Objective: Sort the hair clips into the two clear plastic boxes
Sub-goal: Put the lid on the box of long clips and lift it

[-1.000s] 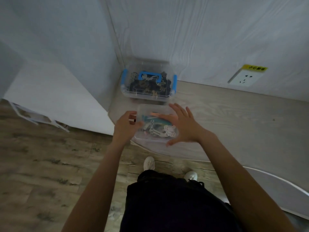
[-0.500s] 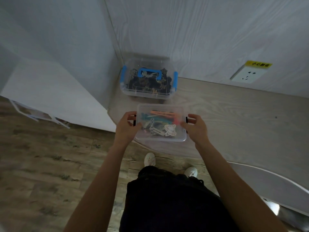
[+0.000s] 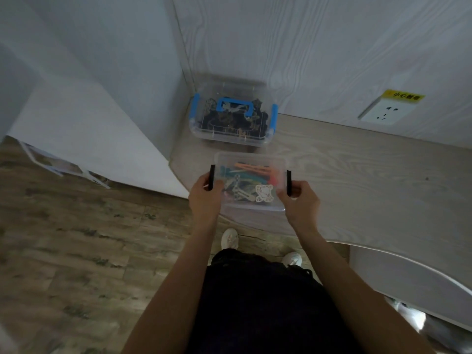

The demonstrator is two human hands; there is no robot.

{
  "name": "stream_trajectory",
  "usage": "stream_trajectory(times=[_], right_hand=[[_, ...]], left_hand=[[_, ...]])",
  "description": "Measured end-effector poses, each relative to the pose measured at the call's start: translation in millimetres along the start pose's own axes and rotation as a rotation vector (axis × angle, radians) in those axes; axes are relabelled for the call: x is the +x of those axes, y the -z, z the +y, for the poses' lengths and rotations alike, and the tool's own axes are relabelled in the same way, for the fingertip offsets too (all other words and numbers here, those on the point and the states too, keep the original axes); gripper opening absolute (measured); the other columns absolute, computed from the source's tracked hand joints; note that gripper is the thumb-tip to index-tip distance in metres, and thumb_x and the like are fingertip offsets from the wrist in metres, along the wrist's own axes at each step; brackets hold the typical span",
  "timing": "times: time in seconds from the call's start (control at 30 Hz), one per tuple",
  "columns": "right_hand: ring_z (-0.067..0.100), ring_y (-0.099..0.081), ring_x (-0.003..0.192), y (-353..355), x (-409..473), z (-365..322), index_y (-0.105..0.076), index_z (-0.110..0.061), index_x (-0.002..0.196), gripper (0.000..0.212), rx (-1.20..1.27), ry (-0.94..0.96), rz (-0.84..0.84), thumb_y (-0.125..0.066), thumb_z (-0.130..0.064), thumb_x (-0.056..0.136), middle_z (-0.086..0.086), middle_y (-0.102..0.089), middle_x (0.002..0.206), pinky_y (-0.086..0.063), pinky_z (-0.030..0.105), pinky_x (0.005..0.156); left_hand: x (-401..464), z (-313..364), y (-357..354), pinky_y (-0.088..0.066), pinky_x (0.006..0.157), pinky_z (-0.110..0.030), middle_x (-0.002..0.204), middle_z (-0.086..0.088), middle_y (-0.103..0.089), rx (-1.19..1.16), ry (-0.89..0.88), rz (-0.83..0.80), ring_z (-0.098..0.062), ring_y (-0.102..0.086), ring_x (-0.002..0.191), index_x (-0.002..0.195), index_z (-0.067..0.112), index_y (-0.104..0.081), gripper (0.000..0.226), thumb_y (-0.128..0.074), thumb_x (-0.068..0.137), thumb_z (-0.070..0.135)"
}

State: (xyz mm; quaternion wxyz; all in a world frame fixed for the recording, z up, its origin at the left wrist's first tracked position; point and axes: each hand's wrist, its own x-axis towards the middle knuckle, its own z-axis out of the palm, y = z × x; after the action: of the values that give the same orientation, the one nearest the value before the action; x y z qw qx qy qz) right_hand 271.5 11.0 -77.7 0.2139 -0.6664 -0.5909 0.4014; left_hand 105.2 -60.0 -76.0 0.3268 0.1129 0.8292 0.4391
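Both my hands grip the near box's side latches.

My left hand (image 3: 204,198) and right hand (image 3: 300,200) curl round the black latches of the small clear plastic box of coloured hair clips (image 3: 249,183) on the pale wood tabletop (image 3: 370,180). The blue-handled clear plastic box of dark clips (image 3: 231,114) sits just behind, in the corner.

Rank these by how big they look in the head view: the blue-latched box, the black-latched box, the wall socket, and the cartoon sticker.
1. Blue-latched box and black-latched box: they look about alike, and the black-latched one is nearer the camera, so I won't rank them.
2. Wall socket.
3. Cartoon sticker.
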Motion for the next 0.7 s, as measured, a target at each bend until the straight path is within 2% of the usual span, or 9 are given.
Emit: stream_trajectory(times=[0.13,0.23,0.37,0.43,0.47,0.53,0.57,0.63,0.7], right_hand=[[0.016,-0.06,0.083,-2,-4,0,-0.063,-0.008,0.103,0.027,-0.059,0.069,0.035,-0.067,-0.025,0.083,0.003,-0.067,0.092,-0.046,0.029,0.072],[0.02,-0.062,0.084,-5,-5,1,-0.064,-0.008,0.101,0.022,-0.095,0.114,0.057,-0.066,-0.021,0.084,0.007,-0.069,0.093,-0.049,0.034,0.075],[0.029,-0.061,0.087,-9,-6,2,-0.063,-0.007,0.099,0.019,-0.205,0.167,0.04,-0.062,-0.02,0.085,0.01,-0.067,0.091,-0.05,0.046,0.078],[0.025,-0.062,0.083,-3,-10,-1,-0.064,-0.008,0.098,0.019,-0.18,0.172,0.024,-0.064,-0.021,0.085,0.008,-0.067,0.089,-0.051,0.042,0.076],[0.021,-0.062,0.08,3,-13,-5,-0.065,-0.01,0.098,0.019,-0.13,0.168,0.004,-0.066,-0.023,0.084,0.005,-0.068,0.087,-0.052,0.034,0.074],[0.01,-0.061,0.074,20,-20,-12,-0.066,-0.017,0.097,0.02,0.001,0.15,-0.038,-0.07,-0.028,0.081,-0.004,-0.067,0.083,-0.049,0.015,0.068],[0.007,-0.06,0.073,29,-23,-17,-0.065,-0.021,0.096,0.019,0.081,0.134,-0.059,-0.07,-0.029,0.079,-0.007,-0.066,0.082,-0.048,0.014,0.067],[0.01,-0.062,0.077,44,-25,-28,-0.065,-0.02,0.099,0.019,0.318,0.087,-0.124,-0.069,-0.022,0.08,-0.006,-0.067,0.086,-0.05,0.024,0.074],[0.014,-0.064,0.089,50,-22,-42,-0.064,-0.012,0.108,0.026,0.561,0.051,-0.214,-0.065,-0.018,0.083,0.001,-0.069,0.096,-0.05,0.031,0.082]], left_hand=[[-2,-2,-4,-0.051,0.083,-0.034,0.098,0.0,-0.068,0.023,-0.042,0.043,-0.017,-0.061,0.09,0.116,0.024,-0.063,0.034,-0.054,0.083,0.025],[-2,-4,-6,-0.042,0.073,-0.029,0.096,-0.005,-0.063,0.098,-0.115,0.039,-0.021,-0.058,0.086,0.116,0.026,-0.062,0.033,-0.05,0.086,0.021],[-1,-8,-2,-0.033,0.076,-0.023,0.111,-0.011,-0.056,0.307,-0.211,0.029,-0.024,-0.055,0.095,0.13,0.021,-0.052,0.038,-0.048,0.092,0.021],[-3,-4,3,-0.034,0.079,-0.024,0.114,-0.011,-0.055,0.329,-0.223,-0.008,-0.025,-0.055,0.099,0.131,0.021,-0.051,0.039,-0.05,0.092,0.024],[-6,1,7,-0.035,0.079,-0.024,0.113,-0.009,-0.055,0.316,-0.222,-0.023,-0.024,-0.055,0.098,0.129,0.021,-0.053,0.038,-0.052,0.091,0.027],[-12,13,22,-0.038,0.077,-0.022,0.11,-0.005,-0.058,0.228,-0.202,-0.045,-0.016,-0.054,0.094,0.124,0.021,-0.058,0.036,-0.055,0.09,0.031],[-15,23,30,-0.042,0.077,-0.021,0.108,-0.003,-0.061,0.116,-0.188,-0.056,-0.012,-0.055,0.093,0.122,0.021,-0.06,0.034,-0.056,0.09,0.031],[-21,43,48,-0.048,0.084,-0.026,0.102,0.006,-0.068,-0.15,-0.204,-0.084,-0.006,-0.061,0.093,0.117,0.025,-0.062,0.028,-0.055,0.091,0.027],[-24,64,59,-0.049,0.089,-0.03,0.104,0.011,-0.069,-0.283,-0.262,-0.111,-0.002,-0.063,0.098,0.113,0.031,-0.063,0.027,-0.057,0.086,0.03]])
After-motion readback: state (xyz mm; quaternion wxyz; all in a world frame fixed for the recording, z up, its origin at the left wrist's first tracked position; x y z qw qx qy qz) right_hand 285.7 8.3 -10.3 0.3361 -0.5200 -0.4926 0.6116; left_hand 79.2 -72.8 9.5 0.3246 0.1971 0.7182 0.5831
